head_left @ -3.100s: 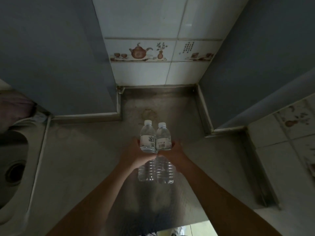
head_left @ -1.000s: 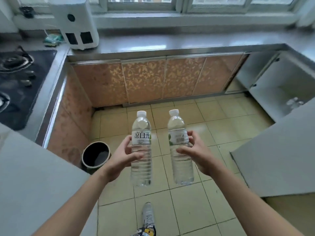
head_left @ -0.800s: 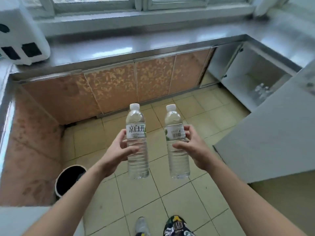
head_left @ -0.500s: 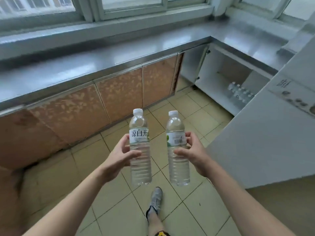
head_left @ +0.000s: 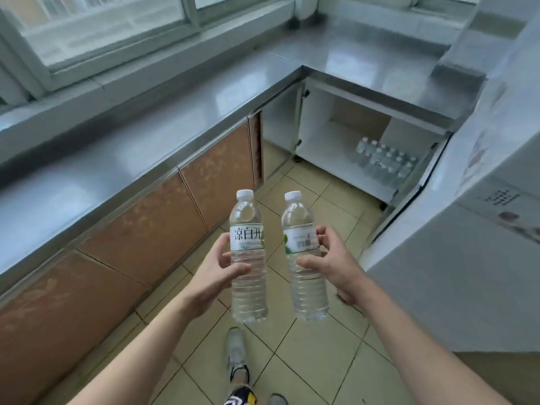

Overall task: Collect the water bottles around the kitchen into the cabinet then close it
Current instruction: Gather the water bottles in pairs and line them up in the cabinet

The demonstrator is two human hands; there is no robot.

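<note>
Two clear water bottles are held upright over the tiled floor [head_left: 315, 372]. The left hand [head_left: 214, 276] grips the left bottle [head_left: 248, 258], labelled 凉白开; the right hand [head_left: 336, 266] grips the right bottle [head_left: 305, 258], showing a barcode. Further right, the open cabinet [head_left: 330, 141] holds what look like stored bottles [head_left: 385, 163], blurred.

stored bottles [head_left: 385, 163] blurred (count unclear), shoe [head_left: 276, 400] cut off
</note>
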